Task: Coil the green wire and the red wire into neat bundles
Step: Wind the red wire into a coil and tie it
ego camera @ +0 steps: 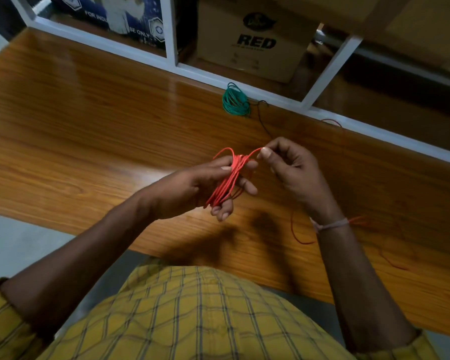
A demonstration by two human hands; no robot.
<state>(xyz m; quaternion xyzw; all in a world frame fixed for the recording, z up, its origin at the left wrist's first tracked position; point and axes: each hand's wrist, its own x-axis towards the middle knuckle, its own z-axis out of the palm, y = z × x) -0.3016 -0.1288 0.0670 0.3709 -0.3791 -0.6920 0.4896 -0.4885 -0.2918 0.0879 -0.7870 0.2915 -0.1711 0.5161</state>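
The red wire (229, 178) is wound in several loops around the fingers of my left hand (205, 185), which holds the bundle above the wooden table (89, 126). My right hand (289, 167) pinches a strand of the red wire between thumb and forefinger, just right of the bundle. More loose red wire trails down under my right wrist and onto the table at the right. The green wire (235, 101) lies coiled in a bundle at the table's far edge, apart from both hands.
A thin black wire (261, 118) runs from beside the green coil toward my right hand. White shelf framing (330, 68) borders the table's far edge, with a cardboard box (255, 40) marked RED behind it. Grey floor shows at the left.
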